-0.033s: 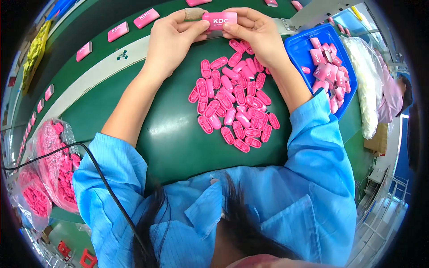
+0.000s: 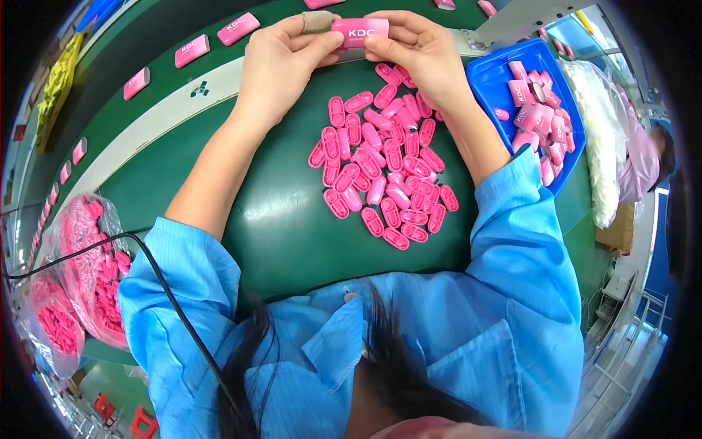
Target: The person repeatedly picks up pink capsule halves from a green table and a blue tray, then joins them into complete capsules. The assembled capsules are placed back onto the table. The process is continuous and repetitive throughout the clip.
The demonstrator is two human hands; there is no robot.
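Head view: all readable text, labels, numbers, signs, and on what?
Held case: large white letters, legible but not copied here; smaller line beneath too blurred.
Line cases beyond the white rail: white lettering, not copied; farthest too small.
Tray cases in the blue tray: white lettering, not copied.
Rail: dark green mark, no readable text.

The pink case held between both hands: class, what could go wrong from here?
The pink case is held by fingers near its ends, so it might slip if either grip loosens. The loose pink pieces lie close by, so a dropped case could scatter them. The blue tray sits right beside the right forearm, which might knock it.
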